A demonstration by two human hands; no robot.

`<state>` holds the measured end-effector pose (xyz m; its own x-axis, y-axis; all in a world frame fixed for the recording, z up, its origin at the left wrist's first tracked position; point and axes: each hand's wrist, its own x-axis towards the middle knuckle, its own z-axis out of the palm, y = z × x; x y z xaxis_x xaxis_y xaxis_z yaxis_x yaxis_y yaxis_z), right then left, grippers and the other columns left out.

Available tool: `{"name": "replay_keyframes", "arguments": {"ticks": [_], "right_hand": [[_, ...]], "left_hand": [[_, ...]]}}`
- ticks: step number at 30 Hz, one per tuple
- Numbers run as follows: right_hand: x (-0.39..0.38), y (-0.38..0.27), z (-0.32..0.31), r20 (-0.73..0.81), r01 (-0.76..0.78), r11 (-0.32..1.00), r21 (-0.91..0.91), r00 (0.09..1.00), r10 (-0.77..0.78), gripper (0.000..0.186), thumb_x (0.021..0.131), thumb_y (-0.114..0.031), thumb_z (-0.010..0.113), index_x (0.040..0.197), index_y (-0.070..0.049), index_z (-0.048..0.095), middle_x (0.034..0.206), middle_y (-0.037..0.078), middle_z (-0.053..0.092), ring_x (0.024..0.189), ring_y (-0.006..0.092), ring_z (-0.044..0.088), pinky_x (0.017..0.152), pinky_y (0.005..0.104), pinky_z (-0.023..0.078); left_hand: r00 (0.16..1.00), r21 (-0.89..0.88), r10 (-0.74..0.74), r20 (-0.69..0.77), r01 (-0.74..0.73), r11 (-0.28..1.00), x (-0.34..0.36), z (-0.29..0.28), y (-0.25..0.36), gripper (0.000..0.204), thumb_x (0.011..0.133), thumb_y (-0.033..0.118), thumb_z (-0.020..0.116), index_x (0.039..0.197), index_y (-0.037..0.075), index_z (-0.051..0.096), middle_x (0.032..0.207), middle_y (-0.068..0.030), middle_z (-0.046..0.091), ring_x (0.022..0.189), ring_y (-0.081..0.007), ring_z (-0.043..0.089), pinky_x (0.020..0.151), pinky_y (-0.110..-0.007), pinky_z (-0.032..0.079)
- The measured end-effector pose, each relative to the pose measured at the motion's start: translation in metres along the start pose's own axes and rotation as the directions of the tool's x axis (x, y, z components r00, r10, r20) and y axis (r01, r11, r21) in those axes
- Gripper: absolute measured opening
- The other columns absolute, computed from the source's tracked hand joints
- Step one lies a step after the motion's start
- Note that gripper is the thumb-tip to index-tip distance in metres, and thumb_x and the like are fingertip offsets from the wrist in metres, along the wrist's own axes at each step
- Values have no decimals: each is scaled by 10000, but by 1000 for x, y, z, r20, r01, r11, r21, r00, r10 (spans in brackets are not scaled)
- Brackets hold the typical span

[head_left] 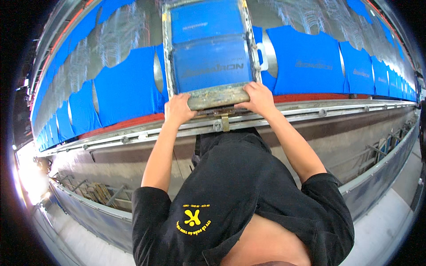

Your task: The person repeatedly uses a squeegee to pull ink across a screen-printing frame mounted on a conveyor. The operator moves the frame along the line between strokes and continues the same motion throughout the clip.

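Note:
A rectangular screen frame [208,53] with a worn metal rim and blue showing through its mesh, marked with dark lettering, lies over the table at top centre. My left hand [179,106] is closed on the left end of the frame's near bar [217,97], and my right hand [256,98] grips the right end of that bar. A white handle [262,56] sticks out from the frame's right side. Beneath the bar is a dark hinge-like fitting with a brass-coloured bracket [225,123] on the rail.
Cut blue fabric pieces [306,48] line the long table to both sides, above a red edge strip and a metal rail [328,111]. Behind me runs a walkway beside a grey barrier [91,208], with stacked boards [100,193] at lower left. Bright glare fills the far left.

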<state>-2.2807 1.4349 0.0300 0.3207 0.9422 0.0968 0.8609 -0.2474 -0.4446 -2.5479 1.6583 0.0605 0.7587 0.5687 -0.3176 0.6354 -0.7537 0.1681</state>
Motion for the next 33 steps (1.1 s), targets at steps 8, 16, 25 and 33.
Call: {"name": "replay_keyframes", "arguments": {"ticks": [8, 16, 25, 33], "right_hand": [[77, 109, 1, -98, -475, 713, 516, 794, 600, 475, 971, -383, 766, 1271, -16, 732, 1188, 208, 765, 1124, 312, 732, 964, 409, 565], [135, 127, 59, -171, -374, 578, 725, 715, 678, 327, 957, -196, 792, 1232, -23, 747, 1121, 105, 773, 999, 200, 696, 911, 354, 542], [182, -19, 57, -303, -239, 605, 759, 694, 653, 354, 962, -236, 820, 1230, -19, 742, 985, 46, 730, 864, 149, 625, 802, 312, 513], [255, -186, 175, -419, -302, 759, 577, 688, 592, 317, 977, -322, 785, 1160, -63, 779, 1001, 118, 782, 876, 191, 706, 795, 368, 557]], "left_hand": [[966, -58, 250, -71, -255, 965, 8, 13, 42, 568, 794, 170, 819, 1344, 87, 700, 1398, -147, 703, 1270, -352, 668, 1083, -494, 524], [965, -147, 253, -64, -260, 954, -15, 24, 46, 615, 805, 59, 727, 1413, 87, 644, 1411, -98, 685, 1319, -309, 635, 1113, -446, 513], [932, -268, 299, -207, -348, 898, -54, -17, -92, 622, 794, 40, 681, 1415, 76, 651, 1428, -120, 687, 1339, -306, 630, 1143, -445, 495], [970, -166, 200, -140, -222, 961, -88, -56, -281, 606, 788, 47, 703, 1388, 128, 678, 1420, -84, 702, 1320, -284, 661, 1099, -444, 543]]}}
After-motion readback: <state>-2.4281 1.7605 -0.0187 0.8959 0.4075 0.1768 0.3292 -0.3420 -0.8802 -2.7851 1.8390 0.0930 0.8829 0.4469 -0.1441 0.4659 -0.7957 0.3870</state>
